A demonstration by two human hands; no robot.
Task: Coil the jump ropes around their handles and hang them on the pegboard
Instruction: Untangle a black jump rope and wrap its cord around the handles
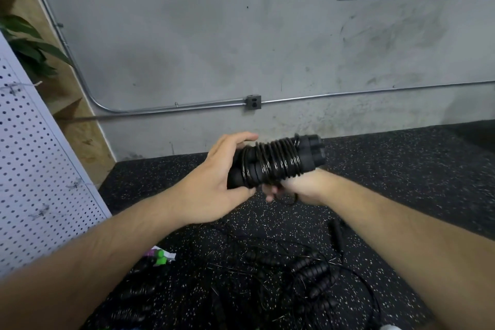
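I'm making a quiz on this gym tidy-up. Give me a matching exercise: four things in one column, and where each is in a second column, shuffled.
1 coiled rope
2 pegboard
3 loose ropes
4 outlet

A fixed on the wall
B held by left hand and right hand
C lying tangled on the floor
D at the left edge of view

Pairs: 1-B, 2-D, 3-C, 4-A
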